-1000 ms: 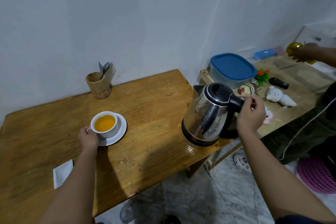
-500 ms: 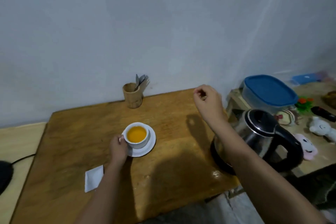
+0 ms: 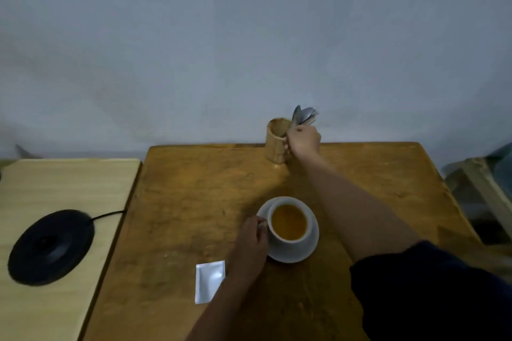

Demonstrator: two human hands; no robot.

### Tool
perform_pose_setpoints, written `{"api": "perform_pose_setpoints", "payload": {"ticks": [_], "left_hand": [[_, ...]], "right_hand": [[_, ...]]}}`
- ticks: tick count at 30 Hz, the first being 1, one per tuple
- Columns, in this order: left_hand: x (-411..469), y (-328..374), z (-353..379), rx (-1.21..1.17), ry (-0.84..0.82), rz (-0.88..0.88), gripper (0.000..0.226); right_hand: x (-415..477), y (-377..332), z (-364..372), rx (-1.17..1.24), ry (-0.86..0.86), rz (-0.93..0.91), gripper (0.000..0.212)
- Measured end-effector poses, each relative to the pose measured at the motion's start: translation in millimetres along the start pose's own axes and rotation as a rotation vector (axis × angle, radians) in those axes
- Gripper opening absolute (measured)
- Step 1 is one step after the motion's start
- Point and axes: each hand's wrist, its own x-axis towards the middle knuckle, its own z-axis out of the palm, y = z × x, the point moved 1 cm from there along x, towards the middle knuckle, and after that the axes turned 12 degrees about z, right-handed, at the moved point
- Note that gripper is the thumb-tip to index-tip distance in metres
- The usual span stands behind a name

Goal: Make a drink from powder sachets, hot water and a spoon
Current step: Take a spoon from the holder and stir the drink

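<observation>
A white cup of orange drink stands on a white saucer in the middle of the wooden table. My left hand grips the cup's handle from the left. At the table's far edge stands a wooden holder with several metal spoons sticking up. My right hand is at the holder's right side, fingers closed around the spoon handles just under the bowls. A silvery sachet lies flat near the table's front, left of my left forearm.
A black round kettle base with its cord sits on a paler table to the left. A grey wall runs behind both tables. A wooden bench edge shows at the far right.
My right hand left the kettle's handle and swung left across the table to the spoon holder. The view turned left, so the kettle is out of sight. The left hand stayed on the cup.
</observation>
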Motion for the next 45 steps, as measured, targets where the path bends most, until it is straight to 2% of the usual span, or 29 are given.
{"api": "perform_pose_setpoints", "payload": {"ticks": [3,7,16,22,28,32,35,39,42,45], "left_hand": [[2.6,-3.3,-2.9,-0.065,-0.03,0.027,0.015],[5.3,-9.3,-4.3,-0.08,-0.086,0.061,0.02],[7.9,-13.6,-7.7,-0.107,-0.119,0.108,0.018],[8.8,-16.0,-8.1,-0.105,-0.13,0.119,0.018],[8.3,-14.4,-7.0,-0.094,-0.149,0.11,0.024],[8.0,-9.8,-8.9,-0.098,-0.139,0.094,0.026],[6.8,-4.3,-9.7,-0.075,-0.128,0.08,0.026],[3.6,-0.8,-6.0,-0.066,-0.078,0.05,0.017],[3.5,0.9,-3.2,-0.04,-0.027,0.05,0.018],[3.6,2.8,-2.0,0.012,-0.019,0.034,0.022]], "right_hand": [[17.0,-5.2,13.3,-0.017,0.09,0.089,0.024],[30.6,-11.9,27.4,-0.132,0.133,0.146,0.009],[46.0,-15.4,40.8,-0.319,0.284,0.174,0.016],[43.5,-5.2,44.4,-0.094,0.325,0.19,0.02],[23.0,-0.8,36.6,0.056,0.351,0.038,0.017],[11.6,-14.3,12.8,-0.012,0.245,-0.247,0.02],[-3.3,-31.4,-12.9,-0.069,0.117,-0.454,0.014],[-25.3,-41.4,-47.2,-0.296,-0.015,-0.722,0.012],[-45.0,-32.6,-70.2,-0.456,-0.216,-0.762,0.01],[-61.9,-12.4,-90.4,-0.653,-0.447,-0.597,0.021]]}}
